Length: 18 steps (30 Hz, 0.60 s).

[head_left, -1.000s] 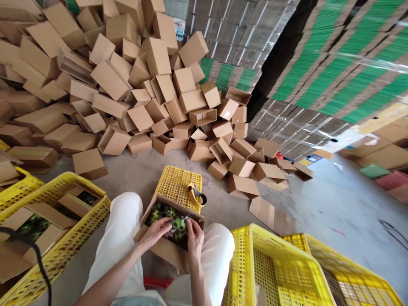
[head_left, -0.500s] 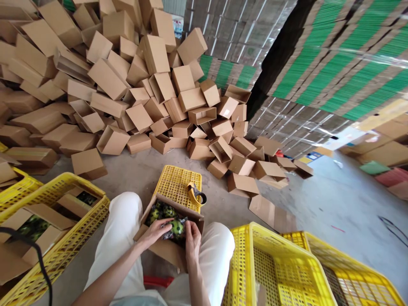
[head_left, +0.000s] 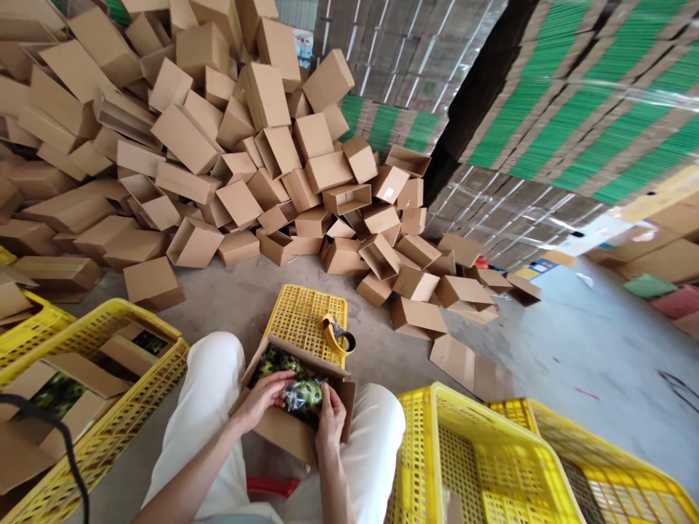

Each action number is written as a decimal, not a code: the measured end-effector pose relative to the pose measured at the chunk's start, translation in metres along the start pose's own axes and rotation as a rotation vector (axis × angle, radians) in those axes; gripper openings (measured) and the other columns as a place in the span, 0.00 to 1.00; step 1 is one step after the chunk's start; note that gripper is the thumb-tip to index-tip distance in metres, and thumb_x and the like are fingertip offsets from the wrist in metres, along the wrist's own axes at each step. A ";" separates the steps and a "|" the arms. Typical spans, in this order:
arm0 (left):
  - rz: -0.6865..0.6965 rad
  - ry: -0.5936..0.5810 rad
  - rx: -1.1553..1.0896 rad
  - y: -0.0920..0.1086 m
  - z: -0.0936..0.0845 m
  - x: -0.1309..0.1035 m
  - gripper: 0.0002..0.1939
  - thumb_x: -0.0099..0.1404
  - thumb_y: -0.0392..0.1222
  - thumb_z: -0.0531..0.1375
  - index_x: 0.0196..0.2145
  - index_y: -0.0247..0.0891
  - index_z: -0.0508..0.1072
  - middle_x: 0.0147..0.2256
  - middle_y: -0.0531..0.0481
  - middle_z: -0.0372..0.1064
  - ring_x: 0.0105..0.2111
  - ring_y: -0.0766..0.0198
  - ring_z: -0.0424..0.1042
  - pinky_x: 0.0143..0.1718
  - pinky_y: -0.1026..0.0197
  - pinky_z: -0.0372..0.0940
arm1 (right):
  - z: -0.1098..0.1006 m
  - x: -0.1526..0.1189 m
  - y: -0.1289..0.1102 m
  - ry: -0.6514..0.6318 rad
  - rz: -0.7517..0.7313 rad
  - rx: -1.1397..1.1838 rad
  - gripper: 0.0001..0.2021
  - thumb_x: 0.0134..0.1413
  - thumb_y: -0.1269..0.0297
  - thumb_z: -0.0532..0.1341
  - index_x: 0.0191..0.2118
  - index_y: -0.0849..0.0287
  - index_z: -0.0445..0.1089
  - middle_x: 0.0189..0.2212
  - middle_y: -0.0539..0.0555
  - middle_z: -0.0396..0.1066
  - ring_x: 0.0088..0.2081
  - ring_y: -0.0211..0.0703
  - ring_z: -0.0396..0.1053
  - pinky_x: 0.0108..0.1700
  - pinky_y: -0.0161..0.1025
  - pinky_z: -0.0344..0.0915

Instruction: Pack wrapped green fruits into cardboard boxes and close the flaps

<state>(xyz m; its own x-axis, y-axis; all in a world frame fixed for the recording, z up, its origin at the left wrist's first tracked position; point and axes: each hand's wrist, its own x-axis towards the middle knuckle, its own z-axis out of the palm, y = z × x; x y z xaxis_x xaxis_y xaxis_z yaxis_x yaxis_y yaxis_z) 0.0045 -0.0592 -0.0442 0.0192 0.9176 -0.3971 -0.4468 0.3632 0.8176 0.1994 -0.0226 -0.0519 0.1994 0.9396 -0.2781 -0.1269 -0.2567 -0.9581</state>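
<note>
A round green fruit with dark spots, wrapped in clear plastic, sits between my two hands over an open cardboard box. My left hand grips its left side, fingers curved over the top and thumb below. My right hand pinches the right end of the wrap between thumb and fingers. More wrapped green fruits lie in the far left part of the box. The box rests between my knees, its far side against an upturned yellow crate. The fruit's underside is hidden.
A yellow tape dispenser lies on the upturned crate. Boxes of green fruit fill a yellow crate at left; more yellow crates stand at right. Behind, a heap of cardboard boxes covers the floor beside stacked flat cartons.
The wrapped fruit has turned between my hands, showing more crinkled plastic on its left. My right hand has shifted slightly; the view has moved a little.
</note>
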 end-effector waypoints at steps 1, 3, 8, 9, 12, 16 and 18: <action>-0.001 -0.007 0.007 0.000 -0.001 0.000 0.32 0.62 0.58 0.67 0.58 0.37 0.78 0.54 0.36 0.78 0.42 0.55 0.79 0.39 0.59 0.71 | 0.001 0.000 0.002 0.011 -0.010 -0.008 0.28 0.51 0.40 0.69 0.43 0.62 0.83 0.39 0.60 0.83 0.39 0.55 0.78 0.39 0.43 0.73; 0.012 -0.022 0.054 0.002 -0.001 -0.001 0.30 0.61 0.56 0.68 0.57 0.38 0.79 0.56 0.38 0.77 0.43 0.54 0.78 0.40 0.58 0.70 | 0.002 -0.001 0.005 0.034 -0.018 -0.023 0.28 0.50 0.39 0.68 0.42 0.62 0.83 0.38 0.60 0.83 0.39 0.55 0.78 0.39 0.43 0.73; 0.024 -0.006 0.170 0.002 0.001 -0.001 0.27 0.59 0.55 0.69 0.51 0.38 0.83 0.48 0.41 0.81 0.41 0.53 0.78 0.39 0.58 0.70 | 0.004 -0.001 0.007 0.012 -0.042 -0.057 0.28 0.52 0.38 0.67 0.41 0.62 0.83 0.37 0.59 0.83 0.38 0.55 0.77 0.40 0.43 0.73; 0.012 0.001 0.148 0.002 0.001 0.000 0.27 0.60 0.57 0.68 0.50 0.37 0.83 0.47 0.40 0.81 0.40 0.53 0.78 0.39 0.57 0.71 | 0.004 -0.002 0.006 0.004 -0.048 -0.057 0.28 0.52 0.39 0.67 0.42 0.62 0.83 0.37 0.60 0.83 0.39 0.55 0.77 0.42 0.43 0.73; -0.027 -0.007 0.079 0.004 0.004 0.000 0.32 0.64 0.65 0.62 0.53 0.37 0.82 0.51 0.38 0.80 0.42 0.52 0.79 0.39 0.56 0.72 | 0.003 -0.004 0.004 -0.019 -0.056 -0.059 0.27 0.53 0.40 0.68 0.43 0.62 0.83 0.40 0.60 0.83 0.42 0.55 0.77 0.46 0.44 0.73; 0.010 -0.011 0.268 0.010 0.007 -0.002 0.31 0.59 0.62 0.70 0.54 0.42 0.82 0.54 0.42 0.79 0.53 0.46 0.77 0.49 0.53 0.72 | 0.001 -0.008 -0.003 -0.098 -0.033 -0.036 0.27 0.55 0.41 0.68 0.48 0.60 0.82 0.46 0.60 0.82 0.49 0.57 0.77 0.52 0.46 0.72; 0.022 -0.003 0.288 0.009 0.005 -0.002 0.32 0.58 0.61 0.71 0.55 0.41 0.82 0.52 0.42 0.81 0.52 0.45 0.77 0.51 0.51 0.72 | 0.001 -0.010 -0.007 -0.124 0.005 0.018 0.28 0.58 0.40 0.65 0.53 0.58 0.80 0.51 0.61 0.81 0.54 0.58 0.76 0.51 0.46 0.74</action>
<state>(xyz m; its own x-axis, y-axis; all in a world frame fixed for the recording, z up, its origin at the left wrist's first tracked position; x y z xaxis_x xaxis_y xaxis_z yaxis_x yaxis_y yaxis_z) 0.0051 -0.0564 -0.0339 0.0153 0.9260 -0.3772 -0.1747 0.3739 0.9109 0.1977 -0.0303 -0.0420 0.0773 0.9593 -0.2717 -0.1453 -0.2588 -0.9549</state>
